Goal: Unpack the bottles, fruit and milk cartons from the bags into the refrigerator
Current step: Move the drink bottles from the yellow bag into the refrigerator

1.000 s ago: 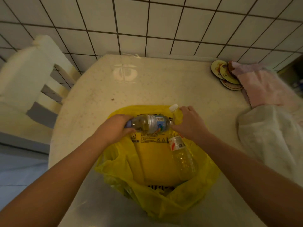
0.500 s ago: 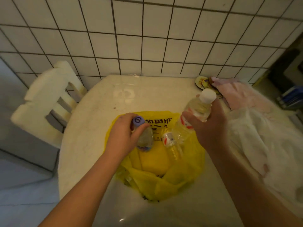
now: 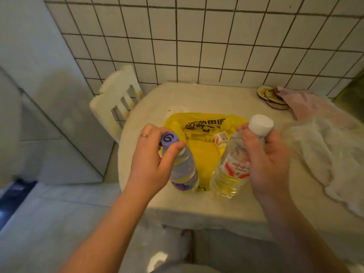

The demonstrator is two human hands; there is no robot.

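Above the table's near edge, head view: we see both hands raised over the table (image 3: 177,99), each gripping a bottle.
Left hand (image 3: 149,164): we see it clenched around the neck of the purple-capped bottle (image 3: 184,170), thumb just under the cap; a ring shows on one finger.
Purple-capped bottle: upright, slightly tilted, clear, with a purple label near its base; it is lifted above the near part of the yellow bag (image 3: 201,154).
Right hand (image 3: 267,162): we see it wrapped around the upper body of the white-capped bottle (image 3: 232,170), thumb pressed below the cap.
White-capped bottle: tilted, cap toward the table's right edge, red-and-white label facing us, held over the right side of the yellow bag.
Yellow bag: lies flattened at the table's middle, black print facing up.
Third bottle (image 3: 221,137): we make out only its red-and-white label in the bag between the two held bottles.
White bag (image 3: 325,146): crumpled along the table's right edge.
Pink cloth (image 3: 307,105): at the far right corner, partly over the round coasters (image 3: 269,95).
White chair (image 3: 116,103): beside the table's left edge, against the tiled wall (image 3: 197,46).
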